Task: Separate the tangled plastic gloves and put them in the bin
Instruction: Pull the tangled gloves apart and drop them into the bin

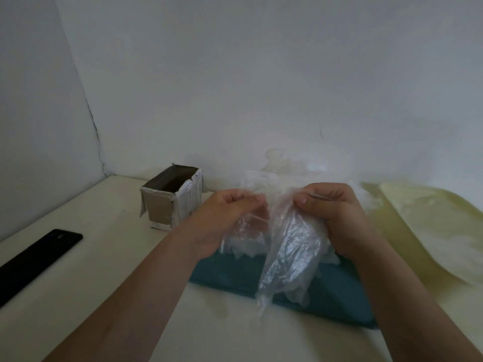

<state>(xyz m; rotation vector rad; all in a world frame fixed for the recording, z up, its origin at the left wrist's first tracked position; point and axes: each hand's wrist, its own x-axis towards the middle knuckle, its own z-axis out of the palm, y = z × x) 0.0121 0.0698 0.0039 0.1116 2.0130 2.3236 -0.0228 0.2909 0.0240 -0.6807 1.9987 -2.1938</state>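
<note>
- Far left: one flat black object [39,259] lay on the table [104,296], no part of the job.
- One open cardboard bin [171,198] stood near the hands on their left, not touching them. Its inside was dark; we couldn't tell the contents.
- Left hand [230,218]: fingers curled, pinching the clear film at the top of the clump.
- Tangled plastic gloves [287,244]: held up between both hands, over one teal cloth [235,278], with one long piece drooping down to it. We couldn't count the gloves in the clump.
- Step, as we judged it: separating, nothing freed yet. Next move needs each pinch on a single layer and a slow pull apart so the film doesn't tear, then a carry left to the bin.
- Right hand [337,212]: fingers curled, thumb pinching the film's upper edge.
- Far right: one pale yellow sheet [431,226].
</note>
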